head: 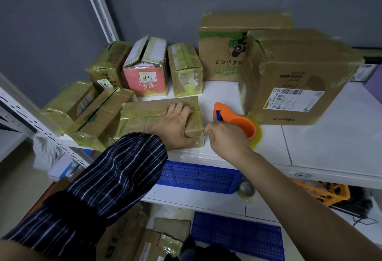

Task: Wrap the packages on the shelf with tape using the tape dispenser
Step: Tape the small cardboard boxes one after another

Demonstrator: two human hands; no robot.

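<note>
White and backed by a grey wall, the shelf (310, 147) is loaded with taped cartons, and the flat package (148, 116) at its front edge is pressed down by the left hand (175, 124), laid flat on the right end with the thumb against the near face. The tape dispenser (237, 122) is gripped by the right hand (225, 138), fingers curled round its near end, just right of that package's near corner. The package's long axis is judged to run leftward from this hand, so tape would be drawn across it.
</note>
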